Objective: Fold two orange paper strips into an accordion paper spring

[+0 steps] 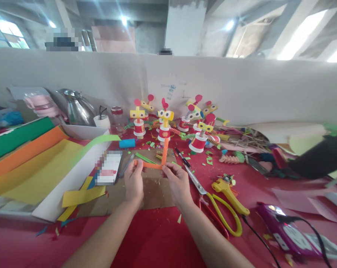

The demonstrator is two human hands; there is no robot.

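Note:
Two orange paper strips (149, 165) meet at a right angle in front of me, one running sideways and the other standing up. My left hand (134, 183) pinches the left end of the sideways strip. At the corner where the strips join, my right hand (177, 182) grips them between thumb and fingers. Both hands hover over a brown cardboard sheet (154, 193). Behind them stand several paper-cup figures (164, 126) with yellow heads, round eyes and coiled paper arms. Scissors (202, 188) with a silver blade and a yellow handle lie right of my right hand.
A white box (59, 182) of coloured paper sheets stands left, beside yellow strips (83, 196) and a phone (109, 167). A yellow glue gun (229, 193) with a cord and a purple device (288, 230) lie right. A steel jug (78, 108) and glass jar (118, 117) stand behind.

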